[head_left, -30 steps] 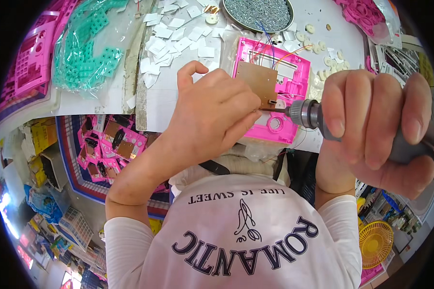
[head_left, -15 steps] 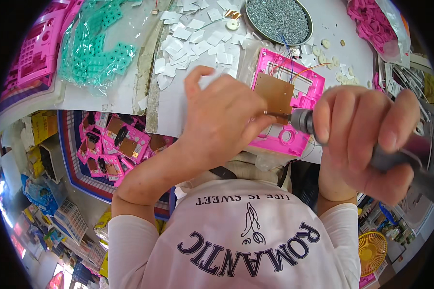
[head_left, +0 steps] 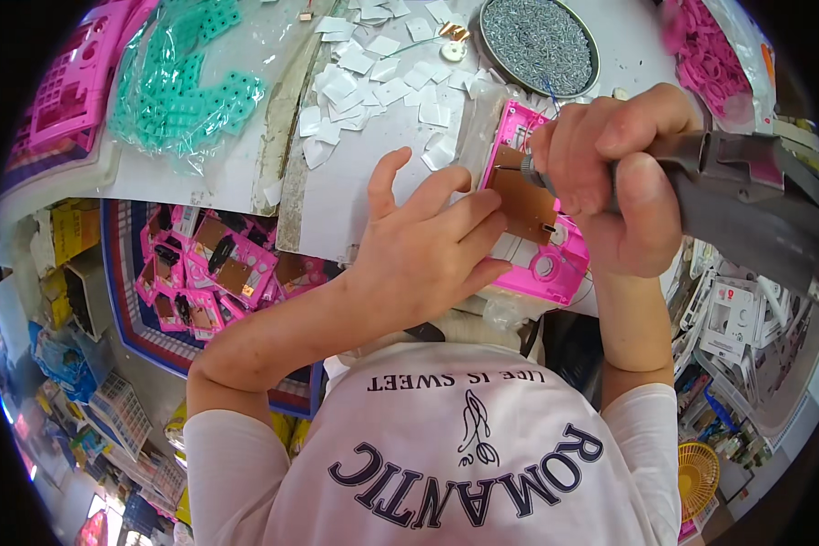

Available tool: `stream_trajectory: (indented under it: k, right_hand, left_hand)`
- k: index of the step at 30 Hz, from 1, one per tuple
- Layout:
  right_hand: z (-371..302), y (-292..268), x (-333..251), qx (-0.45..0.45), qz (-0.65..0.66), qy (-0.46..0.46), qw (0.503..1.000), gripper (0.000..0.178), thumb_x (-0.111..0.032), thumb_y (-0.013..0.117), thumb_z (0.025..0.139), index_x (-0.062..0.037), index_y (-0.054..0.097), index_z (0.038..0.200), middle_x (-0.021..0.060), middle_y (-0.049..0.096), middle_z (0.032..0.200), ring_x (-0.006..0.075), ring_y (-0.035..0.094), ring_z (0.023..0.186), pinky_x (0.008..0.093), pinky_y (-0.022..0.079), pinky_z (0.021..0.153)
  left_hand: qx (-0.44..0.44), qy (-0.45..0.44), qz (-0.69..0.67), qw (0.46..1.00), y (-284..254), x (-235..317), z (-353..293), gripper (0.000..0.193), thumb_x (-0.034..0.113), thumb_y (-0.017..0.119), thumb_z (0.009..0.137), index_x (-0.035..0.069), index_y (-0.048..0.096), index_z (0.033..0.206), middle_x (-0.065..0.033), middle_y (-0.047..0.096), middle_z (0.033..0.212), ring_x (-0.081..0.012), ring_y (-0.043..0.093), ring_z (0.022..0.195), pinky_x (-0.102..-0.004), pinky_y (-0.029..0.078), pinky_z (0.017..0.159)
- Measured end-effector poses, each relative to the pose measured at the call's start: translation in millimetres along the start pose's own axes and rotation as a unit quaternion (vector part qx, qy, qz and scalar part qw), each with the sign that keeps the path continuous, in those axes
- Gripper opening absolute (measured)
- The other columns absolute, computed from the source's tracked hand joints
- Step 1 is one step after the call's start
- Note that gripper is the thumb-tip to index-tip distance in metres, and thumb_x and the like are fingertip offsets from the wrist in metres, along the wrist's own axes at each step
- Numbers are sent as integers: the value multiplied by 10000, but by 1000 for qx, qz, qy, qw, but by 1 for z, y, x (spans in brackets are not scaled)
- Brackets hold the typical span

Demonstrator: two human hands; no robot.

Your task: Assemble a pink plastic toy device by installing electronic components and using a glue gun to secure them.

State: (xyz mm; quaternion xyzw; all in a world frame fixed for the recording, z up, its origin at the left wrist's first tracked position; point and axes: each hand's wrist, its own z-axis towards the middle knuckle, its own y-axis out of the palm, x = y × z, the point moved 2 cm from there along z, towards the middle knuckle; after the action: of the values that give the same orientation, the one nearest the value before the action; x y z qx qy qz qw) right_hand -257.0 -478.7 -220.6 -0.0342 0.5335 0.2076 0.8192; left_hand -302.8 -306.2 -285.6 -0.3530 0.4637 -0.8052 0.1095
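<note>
My right hand (head_left: 621,168) is wrapped round a grey power screwdriver (head_left: 746,196). Its thin bit points left and meets the upper left part of a brown circuit board (head_left: 521,207). That board lies inside a pink plastic housing (head_left: 523,280) at the table's near edge, with a few wires by it. My left hand (head_left: 428,246) is open, fingers spread, its fingertips at the left edge of the board and housing. Whether the fingers press on the board cannot be made out. My right hand and the tool hide the housing's right side.
A round metal dish (head_left: 597,64) of screws stands beyond the housing. White paper squares (head_left: 346,86) lie scattered left of it. Further left are a clear bag of green pads (head_left: 187,100) and pink housings (head_left: 68,86). Below the table edge, a blue basket (head_left: 159,357) holds pink assemblies.
The screwdriver has moved from the board's lower right to its upper left part, with my right hand rising and turning. My left hand's fingers have spread from a closed pinch near the bit.
</note>
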Motion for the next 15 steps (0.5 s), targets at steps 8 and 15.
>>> stream_trajectory:
  k: [8, 15]
  right_hand:
    - [0, -2, 7, -13, 0, 25, 1000, 216, -258, 614, 978, -75, 498, 969, 2, 499, 643, 108, 427, 543, 315, 404, 598]
    - [-10, -37, -26, 69, -64, -23, 995, 450, -274, 615, 970, -11, 506, 1319, 68, 628, 906, 176, 578, 750, 387, 481, 801]
  left_hand:
    - [-40, -8, -82, 996, -7, -5, 0, 469, 334, 816, 723, 162, 700, 1144, -13, 597, 1200, -226, 524, 1146, -544, 271, 1075]
    - [38, -46, -176, 983, -7, 1, -32, 409, 149, 863, 675, 123, 661, 1029, -83, 550, 1083, -298, 511, 994, -397, 411, 805]
